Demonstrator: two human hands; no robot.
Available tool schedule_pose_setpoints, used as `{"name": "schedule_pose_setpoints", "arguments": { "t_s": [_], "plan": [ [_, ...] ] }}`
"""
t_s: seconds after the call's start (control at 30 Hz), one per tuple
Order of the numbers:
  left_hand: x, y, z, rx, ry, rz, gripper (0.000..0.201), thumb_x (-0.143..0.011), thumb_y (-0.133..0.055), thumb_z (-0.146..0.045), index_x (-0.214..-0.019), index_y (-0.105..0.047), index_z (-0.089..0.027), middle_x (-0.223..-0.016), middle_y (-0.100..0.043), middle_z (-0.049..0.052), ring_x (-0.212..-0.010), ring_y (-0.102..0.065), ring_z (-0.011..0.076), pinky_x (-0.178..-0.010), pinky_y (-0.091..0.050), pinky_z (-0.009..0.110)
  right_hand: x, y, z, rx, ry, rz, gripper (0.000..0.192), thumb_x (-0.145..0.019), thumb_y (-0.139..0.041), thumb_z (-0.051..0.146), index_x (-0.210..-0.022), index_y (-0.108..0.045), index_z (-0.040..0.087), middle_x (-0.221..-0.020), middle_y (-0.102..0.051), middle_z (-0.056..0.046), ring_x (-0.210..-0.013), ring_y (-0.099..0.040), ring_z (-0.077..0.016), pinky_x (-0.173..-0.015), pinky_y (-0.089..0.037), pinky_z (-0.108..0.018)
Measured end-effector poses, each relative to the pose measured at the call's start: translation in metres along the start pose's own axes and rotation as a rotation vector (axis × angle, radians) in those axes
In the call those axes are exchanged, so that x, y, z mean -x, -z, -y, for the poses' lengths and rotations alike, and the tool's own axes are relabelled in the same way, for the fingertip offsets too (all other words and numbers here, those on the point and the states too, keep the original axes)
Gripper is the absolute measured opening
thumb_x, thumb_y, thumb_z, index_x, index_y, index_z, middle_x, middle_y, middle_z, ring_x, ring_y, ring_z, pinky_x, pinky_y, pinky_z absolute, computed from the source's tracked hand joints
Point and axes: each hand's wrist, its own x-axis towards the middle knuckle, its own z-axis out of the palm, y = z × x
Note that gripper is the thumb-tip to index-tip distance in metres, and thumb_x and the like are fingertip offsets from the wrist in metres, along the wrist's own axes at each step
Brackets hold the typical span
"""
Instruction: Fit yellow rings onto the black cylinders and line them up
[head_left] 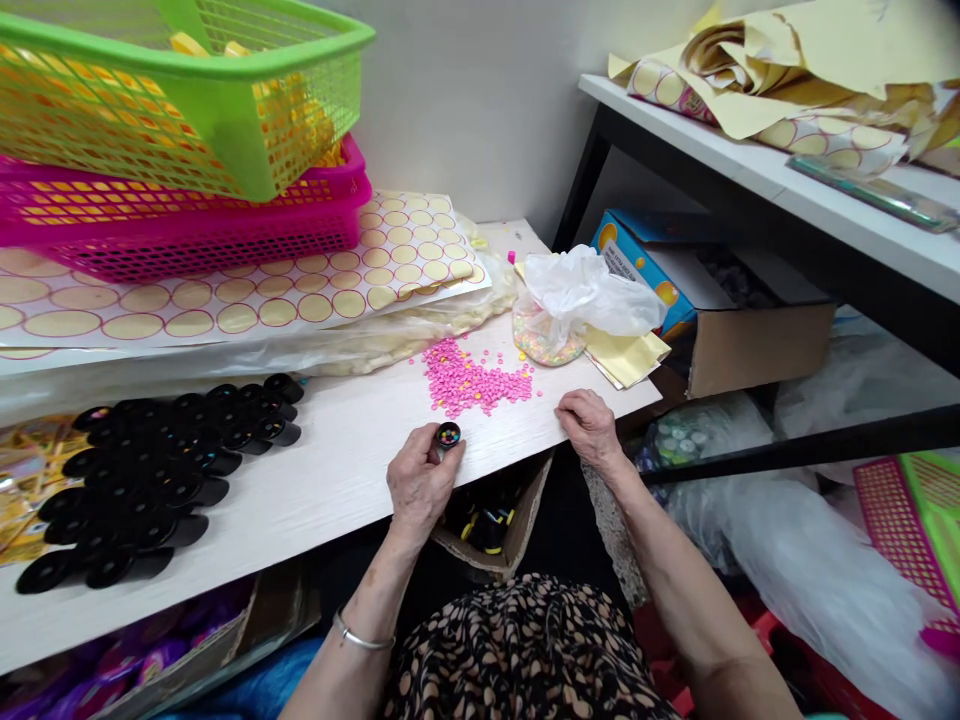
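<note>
My left hand [420, 480] holds a small black cap [448, 436] upright at the white table's front edge [330, 500]; coloured beads show inside it. My right hand [590, 425] rests on the table edge, fingers curled, just below a loose pile of pink beads [469, 380]. What, if anything, its fingers pinch is hidden. Several black caps [165, 475] lie stacked in rows on the table to the left.
A plastic bag of mixed beads [551, 325] lies behind the pink pile. Green [180, 100] and pink baskets [187, 225] sit on sticker sheets [315, 290] at back left. An open cardboard box [720, 320] stands right, another box [487, 525] under the table edge.
</note>
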Motion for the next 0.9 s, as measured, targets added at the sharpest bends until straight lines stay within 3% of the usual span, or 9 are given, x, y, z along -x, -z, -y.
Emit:
{"name": "schedule_pose_setpoints", "arguments": {
  "t_s": [0.27, 0.57, 0.77, 0.9],
  "plan": [
    [0.000, 0.001, -0.002, 0.016, 0.000, 0.002, 0.027, -0.071, -0.061, -0.033, -0.093, -0.060, -0.018, -0.063, -0.047, -0.005, -0.052, -0.043, 0.0085, -0.056, -0.038, 0.022, 0.007, -0.002, 0.011, -0.009, 0.072, 0.057, 0.013, -0.082, -0.048, 0.017, -0.078, -0.060, 0.020, -0.082, -0.062, -0.005, -0.080, -0.053, -0.0177, -0.076, -0.039, -0.033],
    [0.000, 0.000, -0.003, 0.002, -0.026, -0.005, 0.028, -0.070, -0.061, -0.033, -0.094, -0.061, -0.018, -0.064, -0.048, -0.004, -0.053, -0.044, 0.0084, -0.056, -0.038, 0.022, 0.013, -0.012, 0.021, 0.012, 0.063, -0.008, 0.016, -0.083, -0.045, 0.016, -0.079, -0.060, 0.020, -0.081, -0.060, -0.006, -0.080, -0.053, -0.0183, -0.077, -0.040, -0.034],
    [0.000, 0.001, -0.003, 0.014, -0.021, 0.007, 0.028, -0.071, -0.061, -0.033, -0.094, -0.061, -0.018, -0.063, -0.047, -0.005, -0.053, -0.044, 0.0083, -0.056, -0.038, 0.022, 0.014, -0.012, 0.025, 0.039, 0.208, 0.066, 0.018, -0.083, -0.042, 0.012, -0.079, -0.059, 0.018, -0.084, -0.060, -0.008, -0.080, -0.050, -0.0188, -0.075, -0.039, -0.034],
    [0.000, 0.002, -0.003, 0.009, -0.023, 0.011, 0.028, -0.072, -0.061, -0.033, -0.095, -0.060, -0.018, -0.063, -0.047, -0.005, -0.055, -0.045, 0.0086, -0.057, -0.039, 0.021, 0.018, -0.014, 0.028, 0.021, 0.204, 0.021, 0.017, -0.083, -0.042, 0.011, -0.081, -0.058, 0.018, -0.082, -0.059, -0.007, -0.080, -0.051, -0.0185, -0.074, -0.040, -0.033]
  ]
}}
